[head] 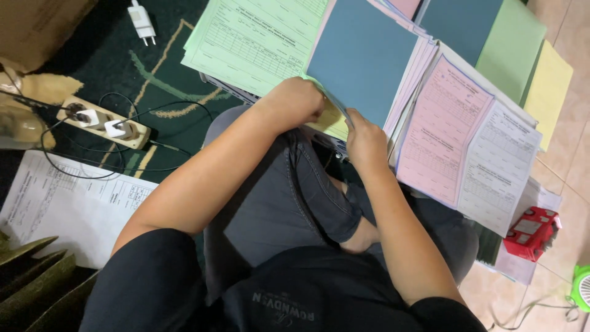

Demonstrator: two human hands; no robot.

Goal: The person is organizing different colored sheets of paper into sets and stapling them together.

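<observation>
A dark green carpet [123, 37] carries a power strip [107, 122], a white charger [142, 21] and a printed sheet [67, 206]; a red toy [532, 232] sits on floor tiles [568, 166]

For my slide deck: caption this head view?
Both hands grip a blue sheet amid coloured forms.

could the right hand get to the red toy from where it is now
Probably yes: the right hand is busy at the blue sheet, but the red toy lies uncovered on the floor on that side, nothing between.
</observation>
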